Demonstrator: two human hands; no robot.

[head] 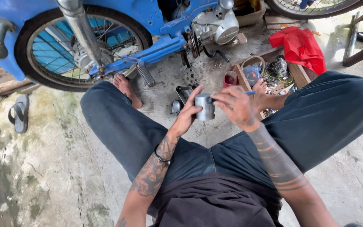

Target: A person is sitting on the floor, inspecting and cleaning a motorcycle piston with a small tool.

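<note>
I sit on the concrete floor with my knees spread, bare feet forward. My left hand (186, 117) grips a grey metal piston (205, 106) from the left side, holding it upright above the floor between my legs. My right hand (236, 106) is pinched on a thin tool with a blue handle (248, 93), whose tip rests at the piston's top edge. Both forearms are tattooed, and a dark band circles my left wrist.
A blue motorbike (156, 25) stands ahead, with its rear wheel (78, 46), engine (215, 25) and footpeg (145, 75). A wooden tray of parts (301, 75) and a red cloth (301, 46) lie at right. Small metal parts (181, 94) lie on the floor; a sandal (19, 113) lies at left.
</note>
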